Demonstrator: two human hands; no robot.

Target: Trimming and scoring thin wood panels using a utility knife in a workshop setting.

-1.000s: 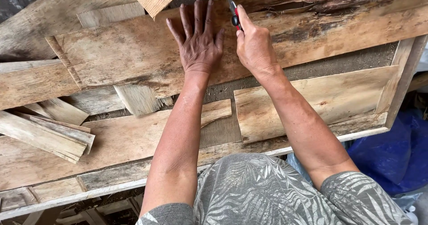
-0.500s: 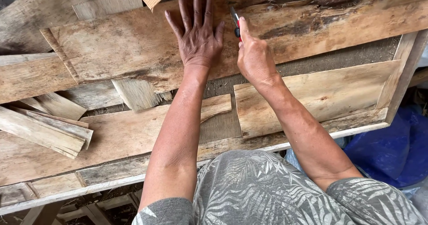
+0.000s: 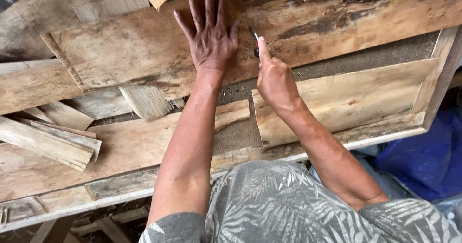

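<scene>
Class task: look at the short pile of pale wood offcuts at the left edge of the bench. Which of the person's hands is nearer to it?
Left. The left hand lies flat on the big plank, right of and above the offcuts. The right hand, holding a marking tool, is farther right.

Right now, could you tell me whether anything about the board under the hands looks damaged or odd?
Yes. The long plank that the left hand presses flat has a dark, rough, rotted-looking streak along its upper right part. The right hand holds a small red and black marker at its surface.
</scene>
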